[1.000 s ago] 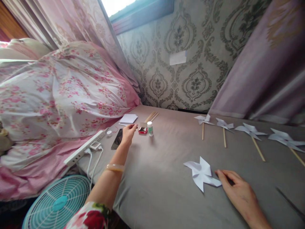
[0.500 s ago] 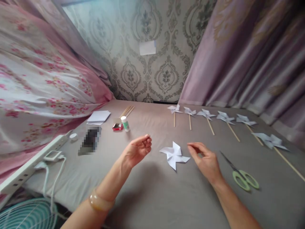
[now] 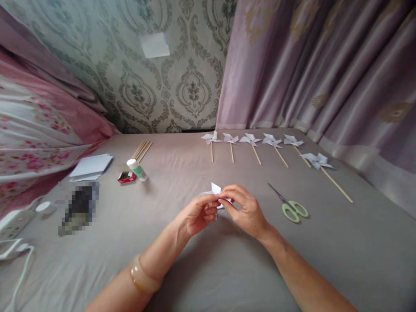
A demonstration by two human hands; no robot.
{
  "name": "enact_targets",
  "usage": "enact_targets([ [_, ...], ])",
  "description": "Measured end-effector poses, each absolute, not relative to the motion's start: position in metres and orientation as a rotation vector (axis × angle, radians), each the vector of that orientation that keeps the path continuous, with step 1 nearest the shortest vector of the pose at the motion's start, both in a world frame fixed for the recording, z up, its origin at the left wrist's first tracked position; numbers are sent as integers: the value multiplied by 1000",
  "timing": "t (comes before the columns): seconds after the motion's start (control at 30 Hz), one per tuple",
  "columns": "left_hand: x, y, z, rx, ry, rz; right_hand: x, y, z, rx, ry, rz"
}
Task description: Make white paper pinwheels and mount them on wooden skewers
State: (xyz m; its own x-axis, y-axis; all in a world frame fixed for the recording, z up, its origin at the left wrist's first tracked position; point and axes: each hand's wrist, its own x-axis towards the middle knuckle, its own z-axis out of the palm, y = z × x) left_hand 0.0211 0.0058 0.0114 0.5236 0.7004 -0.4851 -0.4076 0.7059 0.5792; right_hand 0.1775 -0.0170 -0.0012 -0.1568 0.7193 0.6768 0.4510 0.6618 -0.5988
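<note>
My left hand (image 3: 201, 213) is closed in a pinch, its thumb and fingertip meeting those of my right hand (image 3: 246, 210). The right hand is pinched as well. Whatever lies between the touching fingertips is too small and covered to make out. Just behind the fingers is a white paper pinwheel (image 3: 215, 188), mostly hidden by the hands; it appears to lie on the grey cloth. Green-handled scissors (image 3: 290, 208) rest to the right of my right hand.
Several finished pinwheels on sticks (image 3: 250, 139) stretch along the back right. At left are wooden sticks (image 3: 142, 151), an open red box (image 3: 126, 177), a glue stick (image 3: 137, 169), stacked white paper (image 3: 91, 167), a blurred dark item (image 3: 79, 208) and a power strip (image 3: 16, 223).
My hands were apart on either side of the pinwheel, the left pinching something tiny; they have come together in front of it. The view has turned to the right.
</note>
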Motion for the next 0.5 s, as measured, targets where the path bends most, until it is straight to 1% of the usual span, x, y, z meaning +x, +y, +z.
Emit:
enact_targets([
  [0.13,20,8,13,586,786,705,177,-15,-2,-981,-1755,395],
  [0.3,20,15,16,826,864,656,182,-12,1,-1127,-1527,642],
  [0.4,15,28,10,1132,1093,782,194,-5,-3,-1322,-1324,757],
  [0.47,9,39,2,1425,1319,891,204,2,-10,-1431,-1241,775],
  [0.5,6,45,-3,1578,1415,889,208,5,-15,-1470,-1230,769],
])
